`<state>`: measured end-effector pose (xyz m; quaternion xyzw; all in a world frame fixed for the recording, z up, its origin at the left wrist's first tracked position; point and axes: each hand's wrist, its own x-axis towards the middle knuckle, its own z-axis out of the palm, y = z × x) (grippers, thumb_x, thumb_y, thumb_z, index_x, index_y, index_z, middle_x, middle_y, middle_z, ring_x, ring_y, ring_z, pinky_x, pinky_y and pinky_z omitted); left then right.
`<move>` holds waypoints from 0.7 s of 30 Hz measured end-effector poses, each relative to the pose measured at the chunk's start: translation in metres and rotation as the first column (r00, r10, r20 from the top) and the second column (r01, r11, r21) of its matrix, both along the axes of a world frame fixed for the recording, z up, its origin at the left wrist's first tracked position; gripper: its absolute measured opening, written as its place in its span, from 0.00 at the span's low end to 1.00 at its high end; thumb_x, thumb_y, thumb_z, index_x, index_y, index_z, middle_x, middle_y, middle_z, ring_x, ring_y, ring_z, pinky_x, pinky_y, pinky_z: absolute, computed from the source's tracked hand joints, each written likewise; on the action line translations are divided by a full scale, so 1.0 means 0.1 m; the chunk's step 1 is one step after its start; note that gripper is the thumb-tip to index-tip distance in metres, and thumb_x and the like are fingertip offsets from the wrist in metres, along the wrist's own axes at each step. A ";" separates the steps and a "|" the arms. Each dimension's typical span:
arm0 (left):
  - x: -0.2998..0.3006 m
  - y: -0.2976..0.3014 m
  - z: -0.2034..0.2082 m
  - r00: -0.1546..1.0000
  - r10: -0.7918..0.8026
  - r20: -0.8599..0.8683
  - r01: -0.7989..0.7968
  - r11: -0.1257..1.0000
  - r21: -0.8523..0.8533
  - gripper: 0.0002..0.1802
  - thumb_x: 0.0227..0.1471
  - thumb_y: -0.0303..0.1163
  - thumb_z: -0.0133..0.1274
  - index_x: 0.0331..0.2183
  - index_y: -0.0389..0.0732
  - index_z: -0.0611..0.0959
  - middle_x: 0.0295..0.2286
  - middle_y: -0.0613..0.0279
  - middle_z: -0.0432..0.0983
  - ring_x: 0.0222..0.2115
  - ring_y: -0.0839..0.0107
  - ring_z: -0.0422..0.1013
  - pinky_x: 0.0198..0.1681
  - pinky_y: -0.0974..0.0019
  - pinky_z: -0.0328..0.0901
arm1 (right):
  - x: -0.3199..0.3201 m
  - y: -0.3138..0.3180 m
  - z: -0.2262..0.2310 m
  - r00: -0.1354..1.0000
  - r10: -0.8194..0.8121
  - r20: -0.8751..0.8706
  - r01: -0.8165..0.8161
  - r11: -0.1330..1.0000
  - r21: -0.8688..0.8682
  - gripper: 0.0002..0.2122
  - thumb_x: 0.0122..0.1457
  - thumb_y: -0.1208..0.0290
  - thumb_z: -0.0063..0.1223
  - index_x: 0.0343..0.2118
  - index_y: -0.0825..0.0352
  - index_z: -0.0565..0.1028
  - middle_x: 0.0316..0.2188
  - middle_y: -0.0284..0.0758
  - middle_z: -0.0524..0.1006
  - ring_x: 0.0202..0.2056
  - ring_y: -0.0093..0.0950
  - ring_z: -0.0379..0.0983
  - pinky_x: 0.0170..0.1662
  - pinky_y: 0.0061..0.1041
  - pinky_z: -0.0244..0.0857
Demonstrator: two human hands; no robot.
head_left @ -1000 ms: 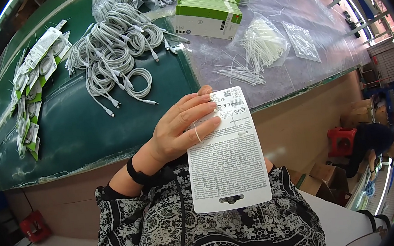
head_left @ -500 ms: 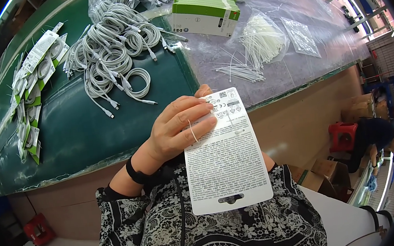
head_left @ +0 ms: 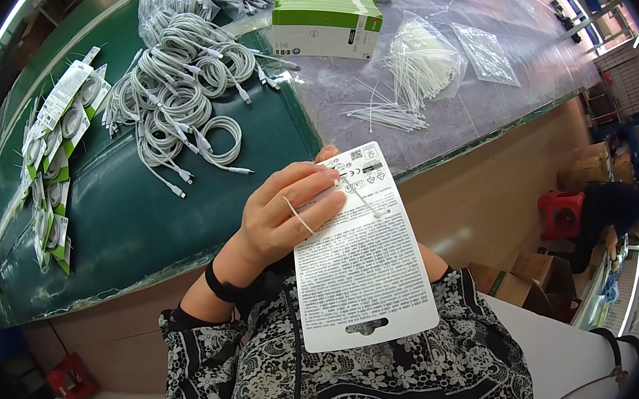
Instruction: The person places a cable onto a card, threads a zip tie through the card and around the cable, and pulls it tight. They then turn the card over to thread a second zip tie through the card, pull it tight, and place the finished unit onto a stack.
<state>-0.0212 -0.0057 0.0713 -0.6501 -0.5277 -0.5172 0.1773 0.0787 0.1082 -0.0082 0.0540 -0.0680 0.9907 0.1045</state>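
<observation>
Across the green-and-grey worktop (head_left: 128,210), grey cables (head_left: 171,98) lie coiled on the left, white ties (head_left: 423,62) heaped on the right, probably kept apart for easy picking. And here, just off the near edge, the white card (head_left: 361,272) is up in the middle, printed back showing, slot end nearest. The left hand (head_left: 270,208) clasps its far left edge, seemingly to steady it; the right hand's behind, screened, so its fingers I can't tell.
</observation>
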 end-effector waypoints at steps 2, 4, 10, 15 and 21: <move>0.00 0.00 -0.01 1.000 -0.003 0.000 0.003 1.000 0.006 0.23 0.34 0.23 0.65 0.37 0.40 0.79 0.37 0.57 0.77 0.36 0.61 0.75 0.39 0.68 0.73 | 0.03 -0.03 0.13 0.991 -0.034 0.126 0.038 0.999 -0.033 0.08 0.61 0.67 0.47 0.40 0.64 0.66 0.40 0.33 0.69 0.45 0.27 0.69 0.47 0.23 0.69; -0.01 0.01 -0.02 1.000 -0.006 -0.019 0.007 1.000 0.020 0.23 0.33 0.22 0.65 0.37 0.40 0.79 0.37 0.58 0.77 0.36 0.61 0.75 0.39 0.67 0.73 | 0.03 -0.03 0.15 0.981 -0.050 0.189 0.060 0.997 -0.047 0.08 0.61 0.69 0.48 0.39 0.63 0.66 0.39 0.33 0.69 0.45 0.27 0.69 0.47 0.23 0.69; -0.05 0.00 -0.03 0.998 -0.028 -0.050 0.029 1.000 0.003 0.21 0.34 0.22 0.64 0.37 0.41 0.80 0.36 0.59 0.78 0.36 0.63 0.75 0.38 0.67 0.72 | 0.03 -0.01 0.09 0.992 -0.050 0.119 0.062 0.993 -0.100 0.07 0.60 0.72 0.49 0.39 0.64 0.66 0.40 0.34 0.70 0.42 0.28 0.70 0.46 0.26 0.70; -0.05 -0.05 -0.05 0.955 0.063 0.290 -0.010 0.983 -0.181 0.16 0.42 0.23 0.61 0.37 0.37 0.79 0.36 0.57 0.78 0.35 0.65 0.75 0.38 0.70 0.71 | 0.05 0.02 0.06 0.936 -0.140 0.323 0.173 0.982 -0.074 0.04 0.61 0.74 0.46 0.38 0.65 0.66 0.42 0.37 0.70 0.39 0.28 0.72 0.45 0.28 0.70; -0.13 0.02 -0.25 0.257 0.040 0.965 0.224 0.970 -0.100 0.13 0.53 0.26 0.56 0.41 0.32 0.76 0.37 0.59 0.77 0.36 0.73 0.74 0.40 0.73 0.68 | 0.21 0.08 0.17 0.833 -0.547 -0.087 0.439 0.557 0.704 0.06 0.59 0.78 0.49 0.38 0.68 0.66 0.42 0.43 0.71 0.38 0.32 0.73 0.42 0.35 0.70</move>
